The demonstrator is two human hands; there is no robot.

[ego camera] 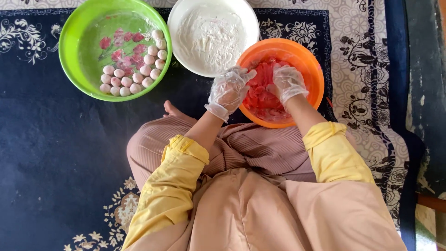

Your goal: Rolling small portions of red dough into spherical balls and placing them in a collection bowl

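both gloved hands, left hand (229, 89) and right hand (287, 82), press loosely open into the red dough (261, 95) inside the orange bowl (310, 62). beside it stand a white flour bowl (176, 25) and a green bowl (69, 42) of pink dough balls (134, 69).

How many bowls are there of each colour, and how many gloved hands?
Green bowl: 1
White bowl: 1
Orange bowl: 1
Gloved hands, left hand and right hand: 2
Total: 5

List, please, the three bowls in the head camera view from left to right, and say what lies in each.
Green bowl with pale dough balls → white bowl with flour → orange bowl with red dough.
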